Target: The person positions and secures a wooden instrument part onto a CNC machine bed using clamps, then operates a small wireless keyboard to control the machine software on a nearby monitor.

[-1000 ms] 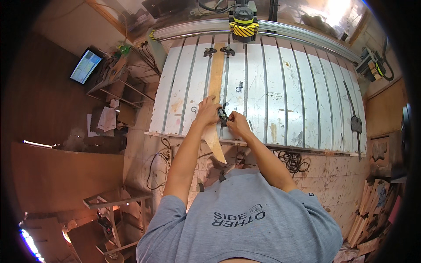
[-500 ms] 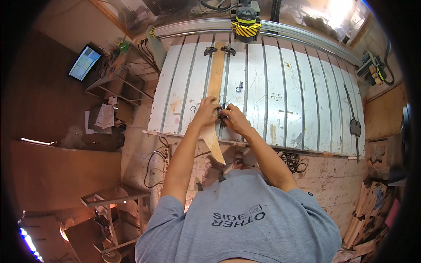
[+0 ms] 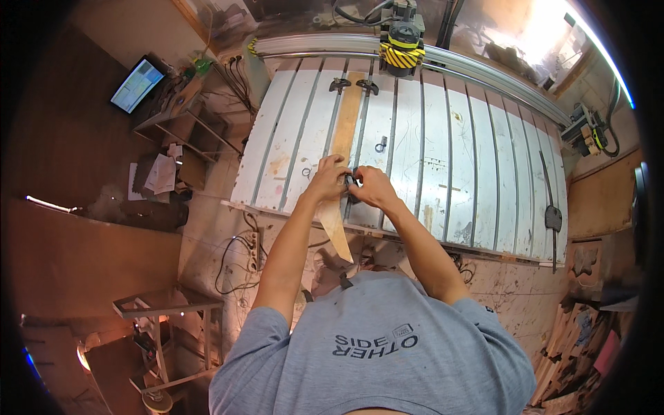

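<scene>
On the slotted white tabletop (image 3: 408,124), a long wooden strip (image 3: 349,117) is lying lengthwise between the slots, its pointed near end sticking out past the near edge. The left hand (image 3: 326,181) is resting over the strip with fingers bent; whether it is gripping anything, I cannot tell. Just beside it, the right hand (image 3: 372,187) is closing thumb and fingers narrowly around a small dark fitting (image 3: 351,180) at the strip's right edge, much of it being hidden by the fingers. At the far end, two black clamps (image 3: 339,84) are flanking the strip, one on each side. Beyond them and to the right, a yellow-and-black striped machine head (image 3: 402,55) is hanging from a metal rail (image 3: 311,45).
</scene>
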`<state>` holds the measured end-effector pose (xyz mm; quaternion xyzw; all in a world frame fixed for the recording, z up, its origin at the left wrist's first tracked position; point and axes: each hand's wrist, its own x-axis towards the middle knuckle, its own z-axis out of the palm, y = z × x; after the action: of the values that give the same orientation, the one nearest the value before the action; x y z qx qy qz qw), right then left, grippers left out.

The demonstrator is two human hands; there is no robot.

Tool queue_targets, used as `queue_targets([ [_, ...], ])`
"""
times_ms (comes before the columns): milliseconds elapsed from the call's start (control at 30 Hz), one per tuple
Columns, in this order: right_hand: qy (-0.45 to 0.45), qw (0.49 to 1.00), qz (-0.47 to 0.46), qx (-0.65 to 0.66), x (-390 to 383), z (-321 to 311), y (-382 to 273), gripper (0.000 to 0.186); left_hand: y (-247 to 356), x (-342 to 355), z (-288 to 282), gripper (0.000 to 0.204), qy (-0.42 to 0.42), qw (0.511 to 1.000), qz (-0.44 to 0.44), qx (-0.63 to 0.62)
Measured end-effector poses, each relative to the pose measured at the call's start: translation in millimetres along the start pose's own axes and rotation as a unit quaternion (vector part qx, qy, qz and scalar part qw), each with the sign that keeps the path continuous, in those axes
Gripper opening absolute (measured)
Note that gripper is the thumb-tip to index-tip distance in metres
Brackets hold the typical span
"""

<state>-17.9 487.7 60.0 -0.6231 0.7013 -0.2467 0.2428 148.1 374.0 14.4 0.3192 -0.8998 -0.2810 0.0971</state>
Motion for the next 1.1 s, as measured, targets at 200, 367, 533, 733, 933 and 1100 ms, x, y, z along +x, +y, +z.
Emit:
queue_targets([
  [200, 0.035, 0.986, -0.157, -0.051, 1.5, 7.5, 7.1, 0.011, 11.2, -0.3, -5.0, 0.050, -0.007, 1.000, -0.008, -0.014],
  [367, 0.117, 0.991, -0.053, 0.030, 2.8, 4.3, 10.9, 0.015, 2.9, 2.7, -1.5, 0.050, -0.010, 1.000, 0.003, -0.001],
  [533, 0.034, 0.992, 0.025, -0.116, -2.2, 9.8, -7.6, 0.037, 6.0, -0.9, -3.4, 0.050, -0.016, 1.000, -0.020, -0.015],
  [733, 0.082, 0.986, -0.084, -0.120, 4.9, 21.2, -4.2, 0.014, 10.9, 4.0, -5.0, 0.053, -0.014, 1.000, -0.021, -0.013],
  [933, 0.109, 0.994, 0.016, 0.022, 0.1, 11.4, -2.7, 0.020, 11.5, -1.1, -10.0, 0.043, -0.027, 0.999, -0.017, 0.001],
  [1100, 0.033, 0.992, 0.084, -0.088, -5.9, 9.8, -16.2, 0.034, 3.4, -0.4, -12.4, 0.034, -0.059, 0.996, -0.039, -0.048],
])
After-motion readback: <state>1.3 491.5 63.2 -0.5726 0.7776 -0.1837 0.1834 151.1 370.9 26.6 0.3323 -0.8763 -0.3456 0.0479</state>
